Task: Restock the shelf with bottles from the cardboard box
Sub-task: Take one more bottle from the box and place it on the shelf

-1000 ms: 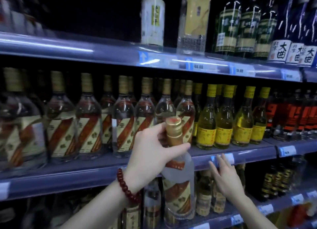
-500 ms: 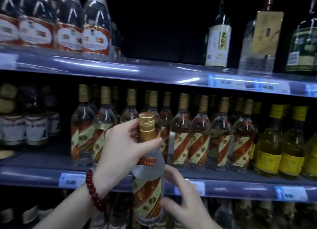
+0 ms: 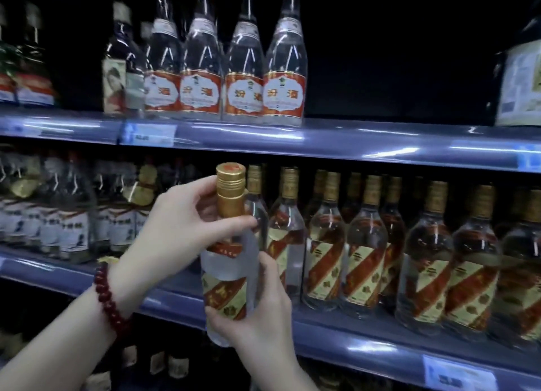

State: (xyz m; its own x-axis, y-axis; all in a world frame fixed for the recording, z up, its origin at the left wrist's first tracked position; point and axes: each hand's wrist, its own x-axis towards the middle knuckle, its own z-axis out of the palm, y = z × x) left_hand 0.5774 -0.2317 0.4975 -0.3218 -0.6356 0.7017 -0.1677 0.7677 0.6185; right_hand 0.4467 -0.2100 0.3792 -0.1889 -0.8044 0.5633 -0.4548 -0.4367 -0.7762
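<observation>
Gold-capped bottle (image 3: 227, 276) upright, cap up, both hands.

left wrist (image 3: 112, 295): dark red bead bracelet | forearms: bare, no sleeves

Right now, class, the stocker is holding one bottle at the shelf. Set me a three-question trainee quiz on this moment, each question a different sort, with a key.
1. True or false: both hands grip the held bottle.
2. Multiple choice: the left hand grips the bottle at the (A) base, (B) neck below the gold cap, (C) label.
3. Fill in: the bead bracelet is on the ___ wrist.

Key:
1. True; the right hand wraps the lower body.
2. B.
3. Left.
</observation>
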